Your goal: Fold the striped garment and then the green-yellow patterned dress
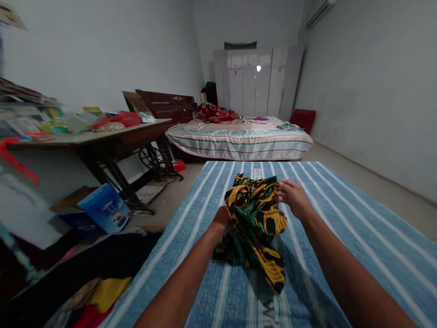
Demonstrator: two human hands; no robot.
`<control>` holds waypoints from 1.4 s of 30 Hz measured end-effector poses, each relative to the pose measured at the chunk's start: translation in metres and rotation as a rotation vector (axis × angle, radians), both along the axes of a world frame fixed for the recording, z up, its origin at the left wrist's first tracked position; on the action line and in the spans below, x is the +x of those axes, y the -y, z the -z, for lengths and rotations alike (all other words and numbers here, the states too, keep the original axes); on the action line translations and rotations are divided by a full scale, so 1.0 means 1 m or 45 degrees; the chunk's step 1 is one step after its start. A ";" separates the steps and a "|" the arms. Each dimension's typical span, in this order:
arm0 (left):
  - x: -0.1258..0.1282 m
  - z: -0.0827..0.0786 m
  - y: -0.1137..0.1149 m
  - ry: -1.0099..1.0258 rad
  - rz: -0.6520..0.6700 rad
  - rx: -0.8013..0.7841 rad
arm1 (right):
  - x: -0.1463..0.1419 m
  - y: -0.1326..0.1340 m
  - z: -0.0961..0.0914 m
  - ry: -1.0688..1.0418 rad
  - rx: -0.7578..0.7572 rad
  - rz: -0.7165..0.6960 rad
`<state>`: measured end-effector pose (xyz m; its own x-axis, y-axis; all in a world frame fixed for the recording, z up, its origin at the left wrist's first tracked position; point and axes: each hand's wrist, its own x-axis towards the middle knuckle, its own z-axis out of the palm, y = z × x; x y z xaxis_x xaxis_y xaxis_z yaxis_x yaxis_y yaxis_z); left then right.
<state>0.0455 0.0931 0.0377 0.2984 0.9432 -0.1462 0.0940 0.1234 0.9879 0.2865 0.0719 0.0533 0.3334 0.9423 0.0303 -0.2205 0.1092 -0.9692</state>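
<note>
I find the patterned cloth (257,218) over the striped sheet (351,214) — likely light, soft, best gripped by its edges — the right hand (292,197) pinching at its two o'clock, the left hand's (222,219) fingers, nine o'clock, hidden, state undetermined.

Yellow, green and black patterned cloth (256,212) hides the fingers of the left hand (222,217), while the top edge crops a white wall-mounted air conditioner (318,11).

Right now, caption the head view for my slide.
Left hand and right hand hold a yellow-patterned cloth over a blue striped cover.
</note>
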 end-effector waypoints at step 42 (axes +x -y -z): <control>-0.024 0.069 -0.172 -1.945 0.182 0.741 | 0.175 -0.126 0.115 1.985 -0.444 0.084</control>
